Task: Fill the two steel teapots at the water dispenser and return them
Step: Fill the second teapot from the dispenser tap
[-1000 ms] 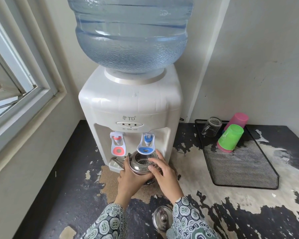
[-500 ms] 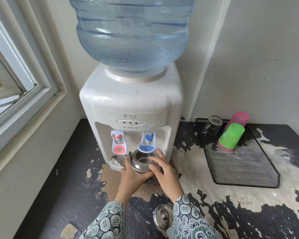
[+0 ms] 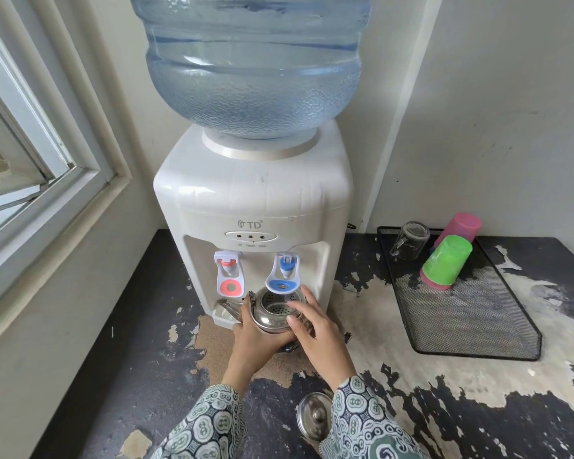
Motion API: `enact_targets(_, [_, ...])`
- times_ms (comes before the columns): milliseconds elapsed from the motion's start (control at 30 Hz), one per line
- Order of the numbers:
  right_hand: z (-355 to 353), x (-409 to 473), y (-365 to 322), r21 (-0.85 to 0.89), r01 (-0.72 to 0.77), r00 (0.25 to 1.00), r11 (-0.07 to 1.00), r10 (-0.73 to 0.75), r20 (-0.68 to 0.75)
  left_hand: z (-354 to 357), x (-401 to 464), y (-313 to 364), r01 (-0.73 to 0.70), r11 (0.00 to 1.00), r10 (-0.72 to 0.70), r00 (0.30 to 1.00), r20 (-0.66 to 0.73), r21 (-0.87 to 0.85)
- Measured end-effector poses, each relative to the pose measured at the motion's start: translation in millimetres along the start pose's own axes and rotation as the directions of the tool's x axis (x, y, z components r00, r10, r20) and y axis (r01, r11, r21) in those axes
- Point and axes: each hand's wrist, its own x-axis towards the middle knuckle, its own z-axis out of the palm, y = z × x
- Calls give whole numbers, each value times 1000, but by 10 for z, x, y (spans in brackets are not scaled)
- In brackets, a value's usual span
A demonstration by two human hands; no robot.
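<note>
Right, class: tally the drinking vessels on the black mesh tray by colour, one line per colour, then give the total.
Green plastic cup: 1
Pink plastic cup: 1
Clear glass mug: 1
Total: 3, all upside down on the black mesh tray.

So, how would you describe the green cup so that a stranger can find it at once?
Look right of the white water dispenser to the black mesh tray. At its far end, beside a clear glass, sit two upside-down plastic cups. The green cup is the nearer one, stacked over pink, in front of the pink cup.
</note>
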Motion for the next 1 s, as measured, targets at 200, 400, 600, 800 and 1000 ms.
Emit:
enact_targets(200, [-3, -10, -11, -12, 8, 1000, 1000, -8, -7, -7, 12, -13, -14, 1000, 14, 1000, 1, -14])
enact_targets(400, [-2, -7, -15, -1, -22, 1000, 1000, 22, -15, -16, 14, 2, -18, 1000, 18, 1000, 8, 1])
enact_targets(600, [-20, -11, -49, 32, -33, 999, 999, 32, 11, -14, 24, -6, 0, 1000, 0, 1000, 8, -6])
enact_targets(800, [-193, 89, -283, 348, -133, 987, 928, 155, -36, 25, 45, -41, -25, 1000, 25, 999, -25, -8])
enact_targets(1000, [-364, 281, -591, 427, -112, 983, 897, 163, -83, 30, 60, -58, -24, 1000, 23, 999, -38, -17])
